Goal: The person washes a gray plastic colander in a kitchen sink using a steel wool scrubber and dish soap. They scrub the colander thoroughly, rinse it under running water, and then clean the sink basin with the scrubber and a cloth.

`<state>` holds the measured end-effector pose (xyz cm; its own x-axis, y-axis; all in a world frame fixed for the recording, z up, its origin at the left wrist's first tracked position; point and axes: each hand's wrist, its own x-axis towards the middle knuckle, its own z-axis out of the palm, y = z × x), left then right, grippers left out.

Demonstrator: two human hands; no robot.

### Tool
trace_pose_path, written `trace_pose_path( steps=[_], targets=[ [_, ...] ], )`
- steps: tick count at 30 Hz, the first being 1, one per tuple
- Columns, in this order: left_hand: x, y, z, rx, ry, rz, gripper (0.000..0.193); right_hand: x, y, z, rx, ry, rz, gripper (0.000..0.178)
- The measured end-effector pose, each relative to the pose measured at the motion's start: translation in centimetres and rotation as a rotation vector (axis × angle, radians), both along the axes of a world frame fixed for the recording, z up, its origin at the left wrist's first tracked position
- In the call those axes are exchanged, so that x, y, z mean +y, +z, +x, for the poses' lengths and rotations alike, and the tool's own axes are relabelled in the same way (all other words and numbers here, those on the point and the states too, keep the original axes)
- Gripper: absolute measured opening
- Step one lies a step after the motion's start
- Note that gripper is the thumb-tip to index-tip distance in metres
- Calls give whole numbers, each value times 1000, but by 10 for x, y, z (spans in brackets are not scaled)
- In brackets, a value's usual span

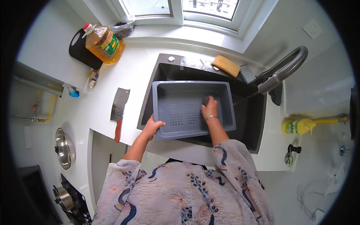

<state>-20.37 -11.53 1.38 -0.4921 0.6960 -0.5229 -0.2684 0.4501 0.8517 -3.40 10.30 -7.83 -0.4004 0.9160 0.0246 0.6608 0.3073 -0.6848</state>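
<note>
A grey rectangular draining basket [195, 135] with rows of holes in its base is held tilted over the dark sink [247, 129]. My left hand [150, 128] grips its near left edge, thumb over the rim. Inside the basket, my right hand [210, 107] is closed around a small dark scrubber [206, 99], pressed near the base on the right side; the fingers partly cover it. From the tap [272, 83] at the right, a thin stream of water runs toward the basket's right side.
Left of the sink lies a cleaver [120, 107] with a wooden handle. Behind it stand an oil bottle [105, 45] and a black cutting board [80, 52]. A yellow sponge [226, 65] rests on the sink's back ledge. At far left is a pot lid [64, 148].
</note>
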Motion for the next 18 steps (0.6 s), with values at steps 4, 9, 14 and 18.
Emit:
trace_pose_path(
  steps=[4, 9, 14, 18],
  targets=[
    [2, -17, 17, -98, 4, 51, 61, -64, 48, -45, -130, 488, -124, 32],
    [-10, -17, 22, -236, 40, 66, 56, 22, 20, -6, -390, 148, -22, 17],
    [0, -27, 28, -210, -25, 98, 57, -48, 35, -63, -201, 441, 49, 18],
    [-1, -24, 27, -272, -5, 94, 54, -55, 63, -65, -178, 642, -29, 27]
  ],
)
